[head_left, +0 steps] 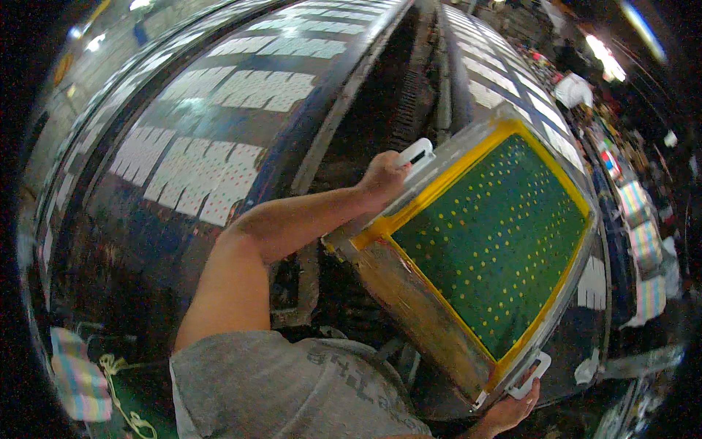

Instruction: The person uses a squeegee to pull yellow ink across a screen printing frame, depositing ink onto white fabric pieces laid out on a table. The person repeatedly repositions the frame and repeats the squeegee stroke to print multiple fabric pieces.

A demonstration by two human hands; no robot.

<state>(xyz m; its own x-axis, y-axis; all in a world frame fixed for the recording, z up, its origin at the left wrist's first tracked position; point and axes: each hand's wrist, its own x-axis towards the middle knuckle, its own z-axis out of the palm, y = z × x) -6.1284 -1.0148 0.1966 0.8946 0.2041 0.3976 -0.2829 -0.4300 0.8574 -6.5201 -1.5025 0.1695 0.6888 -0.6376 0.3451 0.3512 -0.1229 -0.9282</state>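
A screen-printing frame (482, 241) is held tilted in front of me, to the right of my body. Its mesh is dark green with many small yellow dots, edged by yellow tape, and a bare brownish strip runs along the near side. My left hand (382, 178) is closed around a white handle (415, 155) on the frame's far left side. On the near right side, my right hand (512, 412) grips a second white handle (531, 375); part of its fingers is hidden behind the handle.
A long dark table (212, 117) at left carries rows of white pieces (208, 175) printed with small dots. Another table (482, 73) with white pieces runs along the right, with a dark gap between. Striped cloths (646, 249) hang at far right; another cloth (80, 377) hangs lower left.
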